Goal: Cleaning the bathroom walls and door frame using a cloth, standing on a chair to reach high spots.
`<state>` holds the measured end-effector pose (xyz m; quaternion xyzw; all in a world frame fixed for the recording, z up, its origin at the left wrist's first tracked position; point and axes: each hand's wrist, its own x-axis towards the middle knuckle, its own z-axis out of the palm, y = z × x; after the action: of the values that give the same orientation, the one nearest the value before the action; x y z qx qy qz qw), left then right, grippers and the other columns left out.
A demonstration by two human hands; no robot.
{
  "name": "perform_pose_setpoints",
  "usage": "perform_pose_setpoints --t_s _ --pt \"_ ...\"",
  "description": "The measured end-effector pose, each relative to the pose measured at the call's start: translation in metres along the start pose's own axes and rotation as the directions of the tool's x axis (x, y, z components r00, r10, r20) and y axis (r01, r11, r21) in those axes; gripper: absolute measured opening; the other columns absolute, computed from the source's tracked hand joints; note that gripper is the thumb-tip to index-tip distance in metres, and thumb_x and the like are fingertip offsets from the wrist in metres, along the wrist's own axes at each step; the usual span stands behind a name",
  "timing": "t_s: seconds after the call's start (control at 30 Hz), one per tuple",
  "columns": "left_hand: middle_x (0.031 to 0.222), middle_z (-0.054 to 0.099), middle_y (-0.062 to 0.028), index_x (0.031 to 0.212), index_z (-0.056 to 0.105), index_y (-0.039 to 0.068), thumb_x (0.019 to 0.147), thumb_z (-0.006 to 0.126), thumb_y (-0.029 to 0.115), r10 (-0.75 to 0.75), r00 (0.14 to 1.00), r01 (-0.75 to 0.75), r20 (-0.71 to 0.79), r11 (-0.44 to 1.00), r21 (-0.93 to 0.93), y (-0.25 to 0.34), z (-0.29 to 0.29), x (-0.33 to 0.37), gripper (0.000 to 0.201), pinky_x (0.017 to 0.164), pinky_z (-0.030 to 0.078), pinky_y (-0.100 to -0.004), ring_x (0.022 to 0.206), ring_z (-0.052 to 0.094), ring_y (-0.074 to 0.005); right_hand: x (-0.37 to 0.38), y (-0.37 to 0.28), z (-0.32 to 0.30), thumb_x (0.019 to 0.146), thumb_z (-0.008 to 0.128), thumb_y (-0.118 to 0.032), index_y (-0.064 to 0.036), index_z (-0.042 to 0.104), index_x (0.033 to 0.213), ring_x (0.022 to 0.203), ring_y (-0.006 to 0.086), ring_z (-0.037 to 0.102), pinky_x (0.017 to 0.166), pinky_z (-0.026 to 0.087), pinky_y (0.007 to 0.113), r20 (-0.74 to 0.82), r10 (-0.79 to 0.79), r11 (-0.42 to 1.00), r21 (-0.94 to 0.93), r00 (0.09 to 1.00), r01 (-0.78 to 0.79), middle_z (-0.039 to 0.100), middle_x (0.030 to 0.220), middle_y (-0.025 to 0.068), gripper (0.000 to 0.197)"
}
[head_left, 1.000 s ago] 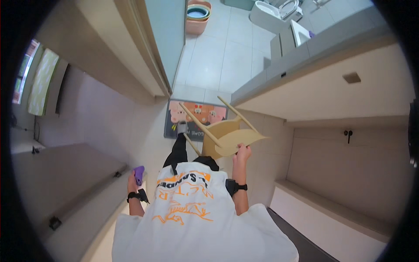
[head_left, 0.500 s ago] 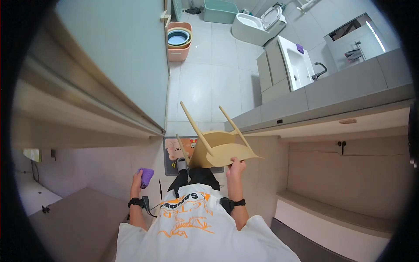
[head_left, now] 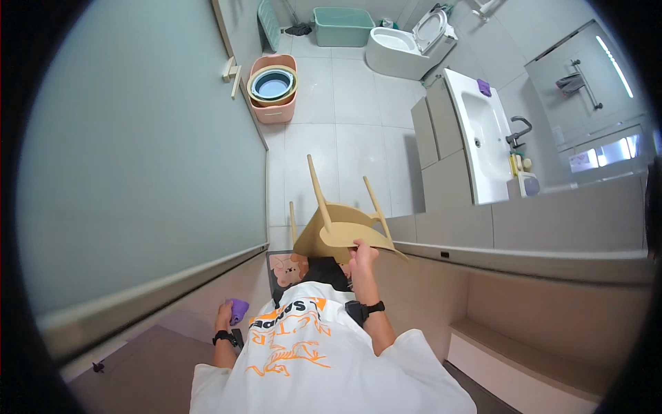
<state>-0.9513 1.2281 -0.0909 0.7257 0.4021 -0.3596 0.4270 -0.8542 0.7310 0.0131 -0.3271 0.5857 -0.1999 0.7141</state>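
The left hand (head_left: pixel 223 315), nearest the body, grasps a bunched purple cloth (head_left: pixel 239 310); its fingers are partly hidden, and the cloth's folds are too small to make out. Ahead and to its right, the right hand (head_left: pixel 363 258) is closed on the edge of a pale yellow chair (head_left: pixel 353 235), which is tilted with its legs pointing forward, away from that hand. Three legs show; a fourth cannot be made out. Left of the right hand, the patterned mat (head_left: pixel 280 266) is largely covered by chair and clothing. Farther ahead and left of that hand stands a pink basket (head_left: pixel 273 114), its depth hidden by nested basins (head_left: pixel 272 84). Forward and right of the right hand is a white sink (head_left: pixel 491 181); straight beyond, a teal tub (head_left: pixel 343 32) is cut by the top edge.
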Motion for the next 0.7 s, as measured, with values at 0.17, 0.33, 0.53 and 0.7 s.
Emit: perform_pose_setpoints --t_s 0.17,0.33,0.53,0.7 --pt "0.103 0.067 -0.0114 0.118 0.06 -0.003 0.096 0.051 0.033 -0.115 0.986 0.153 0.124 0.921 -0.359 -0.011 0.006 -0.009 0.044 0.08 0.05 -0.0367 0.087 0.062 -0.0195 0.063 -0.021 0.059 0.072 0.057 0.014 0.0092 0.054 0.1 0.083 0.0299 0.065 0.067 0.058 0.04 0.002 -0.011 0.999 0.037 1.0 0.011 0.06 0.097 0.0164 0.029" --pt "0.102 0.068 -0.0102 0.12 0.059 -0.003 0.097 0.047 0.032 0.141 0.988 -0.145 0.07 0.988 0.06 0.007 0.044 -0.004 0.045 0.082 0.048 -0.0368 0.089 0.062 -0.0203 0.138 -0.051 0.118 0.072 0.057 0.014 0.0081 0.053 0.094 0.08 0.0291 0.065 0.065 0.058 0.039 -0.054 0.034 0.998 0.06 0.998 -0.03 0.059 0.094 0.016 0.023" --pt "0.105 0.067 -0.0112 0.117 0.061 -0.002 0.096 0.046 0.033 0.0 0.989 0.01 0.146 0.998 -0.068 0.069 0.083 0.024 0.044 0.082 0.048 -0.0361 0.089 0.061 -0.0204 0.224 -0.092 0.175 0.072 0.056 0.013 0.0072 0.053 0.092 0.073 0.0278 0.065 0.057 0.056 0.039 -0.105 0.02 0.996 0.089 0.994 -0.011 0.06 0.09 0.0159 0.021" --pt "0.107 0.067 -0.0119 0.117 0.061 -0.002 0.096 0.047 0.034 0.017 0.987 -0.006 0.16 0.997 -0.073 0.134 0.093 0.051 0.044 0.082 0.048 -0.0361 0.09 0.061 -0.0207 0.221 -0.135 0.271 0.073 0.055 0.012 0.0062 0.056 0.086 0.058 0.022 0.061 0.043 0.046 0.032 -0.188 0.001 1.0 0.029 0.982 0.005 0.061 0.081 0.0148 0.014"
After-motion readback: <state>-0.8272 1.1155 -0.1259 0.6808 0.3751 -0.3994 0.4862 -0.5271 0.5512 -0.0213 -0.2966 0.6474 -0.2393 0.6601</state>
